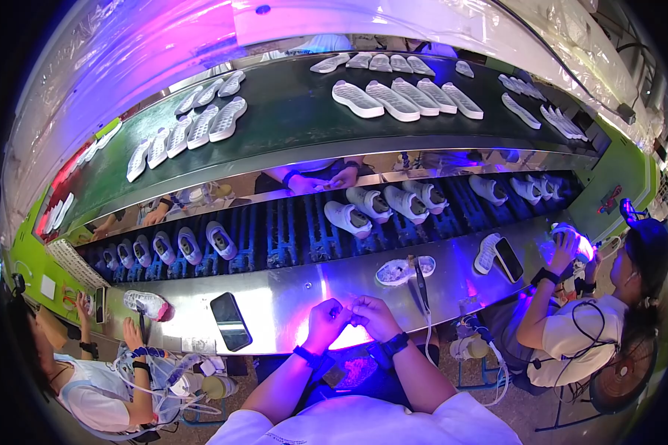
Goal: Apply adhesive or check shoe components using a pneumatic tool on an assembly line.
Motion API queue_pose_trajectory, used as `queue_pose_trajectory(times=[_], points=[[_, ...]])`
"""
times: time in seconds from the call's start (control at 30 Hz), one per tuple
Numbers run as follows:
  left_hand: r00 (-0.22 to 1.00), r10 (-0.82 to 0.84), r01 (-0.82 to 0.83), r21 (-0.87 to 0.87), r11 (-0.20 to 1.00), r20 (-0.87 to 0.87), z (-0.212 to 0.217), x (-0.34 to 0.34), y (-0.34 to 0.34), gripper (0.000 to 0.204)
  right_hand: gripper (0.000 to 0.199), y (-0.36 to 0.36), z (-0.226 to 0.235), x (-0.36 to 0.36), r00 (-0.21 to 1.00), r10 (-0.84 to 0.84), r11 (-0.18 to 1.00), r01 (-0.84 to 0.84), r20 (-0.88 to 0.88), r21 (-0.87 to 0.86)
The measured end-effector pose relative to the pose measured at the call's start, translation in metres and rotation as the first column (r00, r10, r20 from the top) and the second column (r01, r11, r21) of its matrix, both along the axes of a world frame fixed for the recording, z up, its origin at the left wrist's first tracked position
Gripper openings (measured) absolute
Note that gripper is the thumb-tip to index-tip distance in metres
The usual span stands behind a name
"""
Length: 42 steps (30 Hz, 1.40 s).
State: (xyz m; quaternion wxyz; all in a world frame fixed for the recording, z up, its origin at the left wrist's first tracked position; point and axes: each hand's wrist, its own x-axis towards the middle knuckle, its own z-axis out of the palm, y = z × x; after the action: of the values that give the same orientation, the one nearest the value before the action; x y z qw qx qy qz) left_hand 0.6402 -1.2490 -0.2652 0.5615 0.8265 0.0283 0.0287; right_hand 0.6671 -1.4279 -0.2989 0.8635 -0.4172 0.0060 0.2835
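Note:
Above the near edge of the steel bench (274, 293), my left hand (325, 324) and my right hand (376, 317) are close together with fingers pinched. Whatever is between the fingertips is too small to make out. Bright violet light falls on the steel around them. Just beyond my right hand lies a white shoe sole (393, 273) with small pale bits in it. Across it rests a dark pen-shaped tool (421, 285) with a white cord running off the bench edge. A black phone (231, 321) lies to the left of my left hand.
White sneakers (349, 218) stand on a blue-slatted conveyor (297, 241) beyond the bench. Pale soles (393, 99) lie in groups on a green belt (289, 122) above. Co-workers sit either side: the right one holds a lit shoe (583, 243), the left one reaches toward a shoe (147, 304).

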Motion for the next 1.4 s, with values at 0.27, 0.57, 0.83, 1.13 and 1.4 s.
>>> queue_pose_trajectory(times=[0.27,0.57,0.83,1.13,1.4], points=[[1.0,0.019,-0.019,-0.037,0.999,0.018,-0.014,0.002,-0.005,0.035,0.006,-0.005,-0.003,0.002,1.0,0.008,0.999,-0.008,0.001,-0.045],[0.999,0.015,-0.016,0.017,1.0,0.047,-0.022,0.005,-0.012,0.036,0.006,-0.011,-0.007,0.004,1.0,-0.011,0.999,0.011,0.003,-0.034],[0.999,0.017,-0.019,0.066,0.998,0.038,-0.017,0.007,-0.019,0.037,0.009,-0.019,-0.016,0.008,1.0,0.006,1.0,-0.007,0.009,0.017],[1.0,0.011,-0.012,0.046,0.999,0.018,-0.016,0.01,-0.025,0.039,0.006,-0.023,-0.019,0.011,1.0,-0.009,1.0,0.009,0.027,0.03],[1.0,0.02,-0.02,0.012,1.0,0.005,-0.026,0.013,-0.028,0.035,0.006,-0.027,-0.017,0.012,1.0,-0.009,1.0,0.009,0.025,-0.004]])
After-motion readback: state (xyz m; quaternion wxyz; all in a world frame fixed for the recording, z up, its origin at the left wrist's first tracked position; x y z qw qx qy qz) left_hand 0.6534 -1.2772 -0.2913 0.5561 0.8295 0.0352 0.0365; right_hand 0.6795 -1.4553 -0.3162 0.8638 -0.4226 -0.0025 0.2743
